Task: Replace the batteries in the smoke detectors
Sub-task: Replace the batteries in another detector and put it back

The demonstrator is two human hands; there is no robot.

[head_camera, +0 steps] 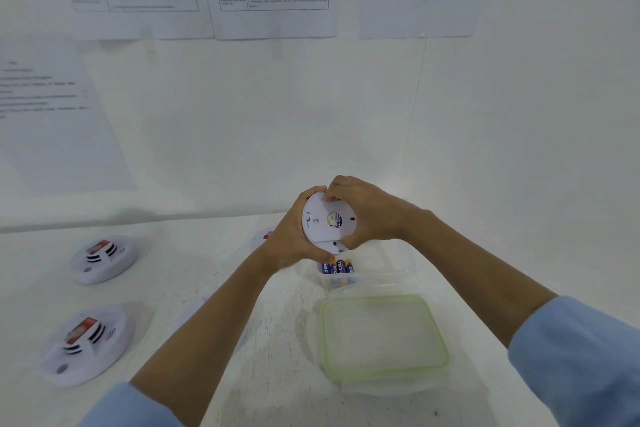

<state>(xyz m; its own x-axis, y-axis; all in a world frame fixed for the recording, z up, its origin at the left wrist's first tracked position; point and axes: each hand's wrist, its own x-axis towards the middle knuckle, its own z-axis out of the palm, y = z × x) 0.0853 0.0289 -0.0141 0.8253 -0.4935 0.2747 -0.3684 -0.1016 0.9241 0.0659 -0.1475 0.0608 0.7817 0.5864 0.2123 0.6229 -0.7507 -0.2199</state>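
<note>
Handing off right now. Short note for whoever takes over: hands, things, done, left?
Left hand grips the smoke detector by its rim, back toward the camera; right hand holds the other side, fingertips at its top edge.
Batteries sit in the clear tub just below; its lid lies off, nearer.
At left, far detector and near detector lie face up.
Done: cannot tell which hold fresh cells.
Left: finish the held one, then check the others.
</note>
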